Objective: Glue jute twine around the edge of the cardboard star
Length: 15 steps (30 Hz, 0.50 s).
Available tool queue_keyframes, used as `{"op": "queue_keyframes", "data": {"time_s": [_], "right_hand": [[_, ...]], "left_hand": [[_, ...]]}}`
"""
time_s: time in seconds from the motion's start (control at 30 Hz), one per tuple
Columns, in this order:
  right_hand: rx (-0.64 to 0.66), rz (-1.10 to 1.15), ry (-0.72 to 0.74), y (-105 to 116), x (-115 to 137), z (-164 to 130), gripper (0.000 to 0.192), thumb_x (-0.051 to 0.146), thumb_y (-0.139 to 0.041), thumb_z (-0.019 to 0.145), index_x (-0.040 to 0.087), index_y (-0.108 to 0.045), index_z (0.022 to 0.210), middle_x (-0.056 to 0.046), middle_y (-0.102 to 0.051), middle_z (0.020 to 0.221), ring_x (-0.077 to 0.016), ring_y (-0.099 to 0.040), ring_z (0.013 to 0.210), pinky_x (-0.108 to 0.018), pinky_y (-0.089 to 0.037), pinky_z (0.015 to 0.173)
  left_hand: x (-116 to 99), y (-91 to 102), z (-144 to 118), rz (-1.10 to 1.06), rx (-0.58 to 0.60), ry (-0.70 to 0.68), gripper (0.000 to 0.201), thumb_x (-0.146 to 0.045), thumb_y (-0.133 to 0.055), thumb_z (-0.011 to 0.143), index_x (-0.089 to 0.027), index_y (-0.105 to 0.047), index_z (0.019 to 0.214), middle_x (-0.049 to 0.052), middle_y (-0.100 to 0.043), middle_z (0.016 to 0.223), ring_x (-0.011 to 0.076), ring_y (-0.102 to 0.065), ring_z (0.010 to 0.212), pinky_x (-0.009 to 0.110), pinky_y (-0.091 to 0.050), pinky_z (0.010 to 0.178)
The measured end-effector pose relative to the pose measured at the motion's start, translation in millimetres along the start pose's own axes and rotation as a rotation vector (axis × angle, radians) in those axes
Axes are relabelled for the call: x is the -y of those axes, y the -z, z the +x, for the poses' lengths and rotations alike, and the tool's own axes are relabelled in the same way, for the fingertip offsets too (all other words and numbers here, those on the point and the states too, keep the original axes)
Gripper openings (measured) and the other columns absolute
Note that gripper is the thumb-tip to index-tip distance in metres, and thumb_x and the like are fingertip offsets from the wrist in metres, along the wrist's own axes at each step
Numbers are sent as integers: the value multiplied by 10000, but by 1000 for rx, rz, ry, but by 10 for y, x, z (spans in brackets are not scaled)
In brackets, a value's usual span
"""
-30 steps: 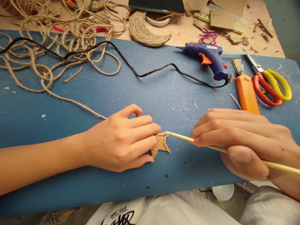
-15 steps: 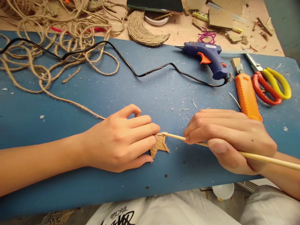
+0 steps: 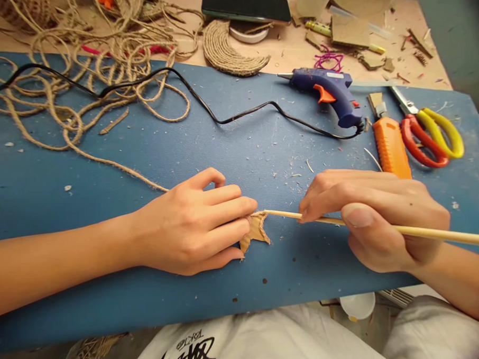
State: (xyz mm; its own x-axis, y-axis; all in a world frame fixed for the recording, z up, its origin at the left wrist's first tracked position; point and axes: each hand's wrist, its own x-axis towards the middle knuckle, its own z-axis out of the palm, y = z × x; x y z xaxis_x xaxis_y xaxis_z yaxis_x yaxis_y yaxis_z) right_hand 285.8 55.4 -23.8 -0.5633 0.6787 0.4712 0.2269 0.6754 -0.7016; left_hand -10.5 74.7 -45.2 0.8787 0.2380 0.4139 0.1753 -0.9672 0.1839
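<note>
I see left hand pinching star on table; right hand gripping stick, tip at star's upper corner. Step, I judge: pressing edge. Next calls for steady star, light pressure.

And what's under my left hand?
Partly covered by your left hand: a flat brown cardboard star. Thin tan twine disappears behind the hand. Whatever else it covers is hidden.

The white shirt bears black lettering (part bold, part thin).
</note>
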Motion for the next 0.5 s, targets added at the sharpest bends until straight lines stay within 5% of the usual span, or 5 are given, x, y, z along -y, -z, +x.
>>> {"op": "queue_keyframes", "data": {"time_s": [0.5], "right_hand": [[214, -77, 58, 86, 31, 16, 384, 260, -305, 1174, 178, -630, 987, -79, -679, 811, -195, -697, 757, -354, -561, 727]], "left_hand": [[8, 3, -23, -6, 19, -14, 215, -318, -612, 1079, -167, -693, 950, 97, -808, 1250, 219, -657, 915, 429, -455, 900]]}}
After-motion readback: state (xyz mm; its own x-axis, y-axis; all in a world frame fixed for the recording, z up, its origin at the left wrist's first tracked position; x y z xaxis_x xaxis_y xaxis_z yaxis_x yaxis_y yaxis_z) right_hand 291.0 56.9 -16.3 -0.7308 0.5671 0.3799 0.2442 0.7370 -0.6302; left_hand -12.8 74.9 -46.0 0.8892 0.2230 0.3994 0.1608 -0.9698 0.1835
